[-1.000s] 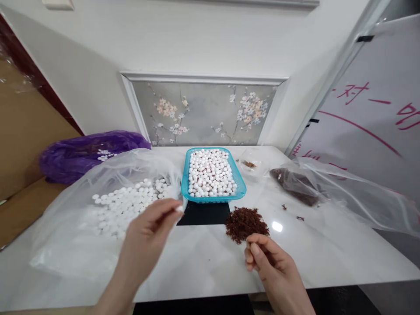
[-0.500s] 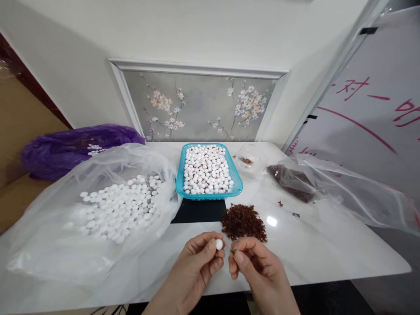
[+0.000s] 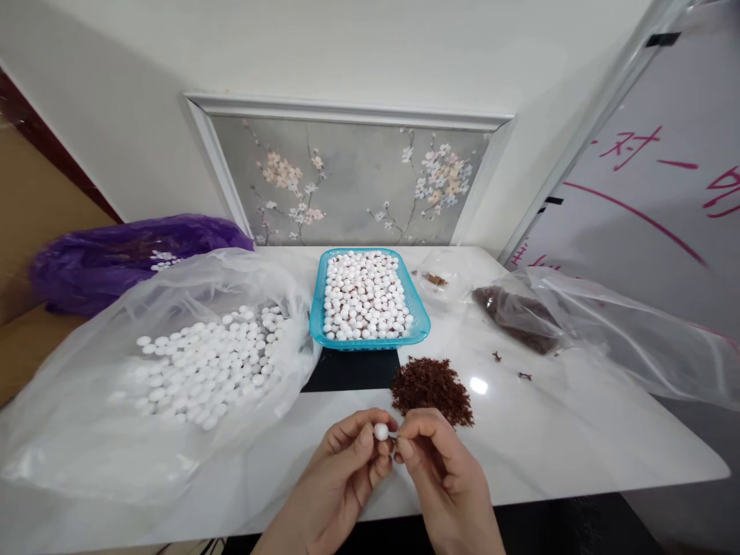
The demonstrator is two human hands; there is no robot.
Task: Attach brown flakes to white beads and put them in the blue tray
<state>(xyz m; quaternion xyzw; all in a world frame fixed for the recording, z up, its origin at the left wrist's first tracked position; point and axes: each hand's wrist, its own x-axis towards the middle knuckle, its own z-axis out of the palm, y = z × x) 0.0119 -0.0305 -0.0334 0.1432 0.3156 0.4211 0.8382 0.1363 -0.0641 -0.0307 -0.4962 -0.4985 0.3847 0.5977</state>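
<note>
My left hand (image 3: 350,462) is closed, pinching a small white ball (image 3: 381,432) between thumb and fingers above the table's front part. Close against it on the right, my right hand (image 3: 442,462) is closed in a pinch at the ball's side. Its fingertips hold a tiny brown piece, mostly hidden now, and a short pale bit shows between them and the ball. Just beyond the hands lies a heap of small dark reddish-brown pieces (image 3: 432,389). Behind it stands a blue plastic basket (image 3: 421,330) filled with white balls, with brown bits showing among them.
A large clear bag (image 3: 86,432) of loose white balls covers the left side, with a purple bag (image 3: 116,262) behind it. On the right lie a clear bag of brown material (image 3: 520,320), a smaller clear bag (image 3: 456,281) and two loose brown pieces (image 3: 524,376).
My right hand has moved left, bringing its fingertips up to the white ball. My left hand keeps hold of the ball. The view has shifted slightly.
</note>
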